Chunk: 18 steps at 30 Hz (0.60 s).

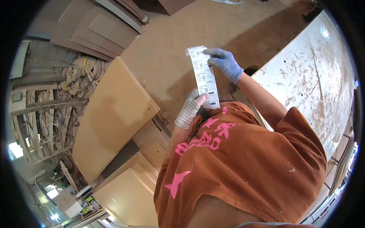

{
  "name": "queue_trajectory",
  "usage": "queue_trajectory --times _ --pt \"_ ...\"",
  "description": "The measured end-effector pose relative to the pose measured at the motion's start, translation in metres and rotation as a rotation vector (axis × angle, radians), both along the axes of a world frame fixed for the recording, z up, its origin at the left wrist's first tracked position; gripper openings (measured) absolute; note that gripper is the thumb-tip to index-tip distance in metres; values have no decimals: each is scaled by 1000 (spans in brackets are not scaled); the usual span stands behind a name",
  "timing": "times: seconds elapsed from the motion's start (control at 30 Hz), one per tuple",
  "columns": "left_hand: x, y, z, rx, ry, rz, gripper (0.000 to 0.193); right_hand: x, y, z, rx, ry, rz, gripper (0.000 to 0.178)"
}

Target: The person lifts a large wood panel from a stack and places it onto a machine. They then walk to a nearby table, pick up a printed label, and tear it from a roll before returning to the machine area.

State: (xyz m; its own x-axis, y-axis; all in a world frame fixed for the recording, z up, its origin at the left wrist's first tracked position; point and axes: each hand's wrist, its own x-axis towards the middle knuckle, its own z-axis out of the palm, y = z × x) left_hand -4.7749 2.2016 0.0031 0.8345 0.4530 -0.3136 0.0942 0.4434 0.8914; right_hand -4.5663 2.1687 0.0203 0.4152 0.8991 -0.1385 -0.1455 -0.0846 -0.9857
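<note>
A long white strip of printed labels (201,72) is stretched between my two gloved hands, above the floor in front of my body. My left hand (191,106), in a striped grey-white glove with the thumb showing pinkish, pinches the strip near its lower end. At the upper end, my right hand (225,64) in a blue-grey glove grips the edge between thumb and fingers. Small blocks of dark print and square codes run along the strip. Its top end looks slightly curled.
Pale wooden panels (114,117) lie stacked at left. A white, worn, scratched tabletop (304,76) stands at right. Brown door-like panels (95,28) lean at the upper left. Bundled strips and cords (83,76) fill a rack at far left. Brown floor (171,34) stretches ahead.
</note>
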Motion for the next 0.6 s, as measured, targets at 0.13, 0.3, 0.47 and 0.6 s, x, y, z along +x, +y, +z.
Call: queue_trajectory --times 0.13,0.3,0.47,0.6 --pt "25 52 0 -58 -44 -22 36 35 50 2 30 55 -63 34" --pt "61 130 4 13 -31 -54 28 60 110 -8 120 45 -190 39" --pt "102 217 1 147 22 -148 22 79 163 -12 141 55 -228 48" --pt "137 268 -5 198 33 -260 23 86 188 -17 168 128 -224 49"
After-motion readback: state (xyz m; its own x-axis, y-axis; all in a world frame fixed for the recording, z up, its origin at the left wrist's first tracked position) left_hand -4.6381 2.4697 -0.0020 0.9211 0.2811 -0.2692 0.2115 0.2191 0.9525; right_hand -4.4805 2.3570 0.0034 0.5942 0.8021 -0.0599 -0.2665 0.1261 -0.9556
